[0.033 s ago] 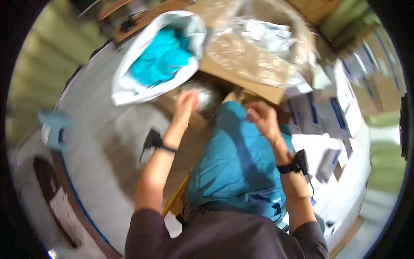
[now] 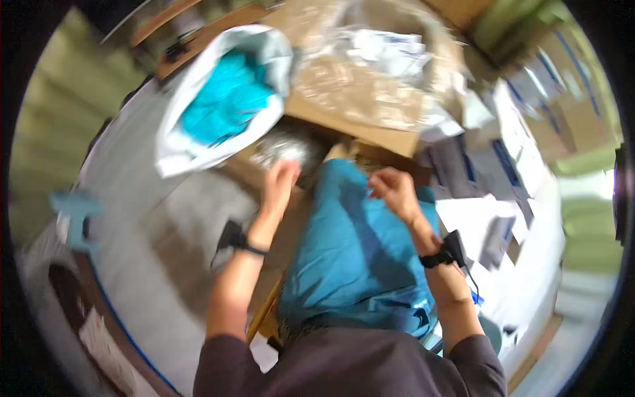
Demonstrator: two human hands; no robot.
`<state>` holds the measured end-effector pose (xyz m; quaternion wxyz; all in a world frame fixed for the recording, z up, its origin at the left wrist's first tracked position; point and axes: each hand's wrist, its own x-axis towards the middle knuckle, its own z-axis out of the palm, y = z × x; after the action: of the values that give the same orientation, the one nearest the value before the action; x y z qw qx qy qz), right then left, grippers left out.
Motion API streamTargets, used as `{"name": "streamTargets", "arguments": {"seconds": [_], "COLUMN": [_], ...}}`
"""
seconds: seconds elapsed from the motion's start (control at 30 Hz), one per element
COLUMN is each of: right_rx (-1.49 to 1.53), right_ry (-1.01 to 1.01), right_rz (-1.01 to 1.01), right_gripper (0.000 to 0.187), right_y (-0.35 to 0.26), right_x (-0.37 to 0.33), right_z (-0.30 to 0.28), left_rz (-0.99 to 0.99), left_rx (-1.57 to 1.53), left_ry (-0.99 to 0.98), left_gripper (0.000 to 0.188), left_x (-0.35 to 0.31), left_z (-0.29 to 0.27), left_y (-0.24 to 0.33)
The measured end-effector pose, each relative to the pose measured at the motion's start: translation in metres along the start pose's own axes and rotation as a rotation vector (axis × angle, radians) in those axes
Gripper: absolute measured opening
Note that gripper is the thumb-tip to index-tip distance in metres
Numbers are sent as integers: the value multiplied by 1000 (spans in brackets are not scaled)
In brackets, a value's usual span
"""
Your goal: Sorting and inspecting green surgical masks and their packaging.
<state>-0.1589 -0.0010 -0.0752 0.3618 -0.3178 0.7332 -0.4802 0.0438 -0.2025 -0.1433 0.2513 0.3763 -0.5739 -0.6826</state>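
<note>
My left hand [image 2: 282, 181] hovers beside the left edge of my blue-clad lap [image 2: 354, 238], near a clear plastic bag [image 2: 281, 147] in an open box. Its fingers are bent and smeared by motion, so whether it holds anything does not show. Over the right side of my lap is my right hand [image 2: 395, 192], thumb and fingers drawn together in a pinch. Anything between those fingertips is too small or blurred to make out. To the left of the box, a white sack [image 2: 170, 149] holds bright turquoise, crumpled pieces [image 2: 228, 99].
A large cardboard box [image 2: 344, 122] lined with clear plastic stands ahead, with white packets [image 2: 390, 53] inside. White and blue cartons [image 2: 486, 169] stand at the right by white sheets. A pale blue stool-like object [image 2: 78, 215] is at far left, on the grey floor [image 2: 172, 218].
The whole view has shifted, so the surroundings sit farther left and slightly lower. My left hand has drawn back from the plastic bag toward me; my right hand stays over my lap.
</note>
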Motion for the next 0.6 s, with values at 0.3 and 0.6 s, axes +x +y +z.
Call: {"name": "streamTargets", "arguments": {"seconds": [0.3,0.6], "right_rx": [-535,-787], "right_ry": [722,1057], "right_rz": [-159,780], "right_gripper": [17,100], "right_y": [12,-2], "right_x": [-69,-38], "right_z": [-185,-379], "left_rz": [397,432], "left_rx": [763,807], "left_ry": [-185,-171], "left_gripper": [52,50], "left_x": [-108,-96], "left_z": [67,82], "left_y": [-16,-17]}}
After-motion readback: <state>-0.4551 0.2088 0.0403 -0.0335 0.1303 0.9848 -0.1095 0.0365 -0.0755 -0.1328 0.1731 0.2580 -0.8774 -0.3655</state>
